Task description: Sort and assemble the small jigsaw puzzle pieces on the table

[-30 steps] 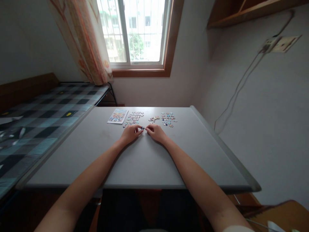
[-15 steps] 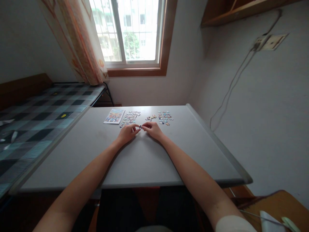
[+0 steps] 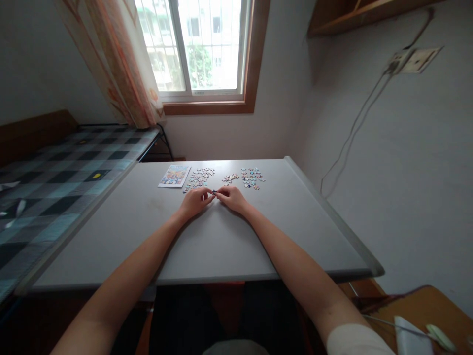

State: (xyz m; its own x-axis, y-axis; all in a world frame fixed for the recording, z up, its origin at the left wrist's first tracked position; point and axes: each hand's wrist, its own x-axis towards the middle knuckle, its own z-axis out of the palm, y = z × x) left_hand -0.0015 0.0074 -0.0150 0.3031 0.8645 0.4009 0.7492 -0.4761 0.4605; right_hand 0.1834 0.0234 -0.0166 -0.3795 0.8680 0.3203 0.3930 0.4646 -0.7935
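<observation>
A small dark blue jigsaw puzzle piece (image 3: 214,193) is pinched between the fingertips of both hands, just above the table. My left hand (image 3: 195,201) grips it from the left, thumb and forefinger closed. From the right, my right hand (image 3: 231,197) holds it in the same kind of pinch. Beyond my left hand lie rows of loose puzzle pieces (image 3: 202,177), partly covered by the fingers. A small heap of pieces (image 3: 231,178) sits behind my right hand, and another spread of pieces (image 3: 253,178) lies to its right.
A colourful picture sheet (image 3: 175,176) lies at the table's back left. The grey-white table (image 3: 221,241) has a raised right edge. To the left stands a bed (image 3: 74,182) with a checked cover. At the lower right is a wooden stool-like surface (image 3: 424,305) with white items.
Both hands keep their pinch on the puzzle piece with scarcely any movement. The whole view has shifted very slightly.
</observation>
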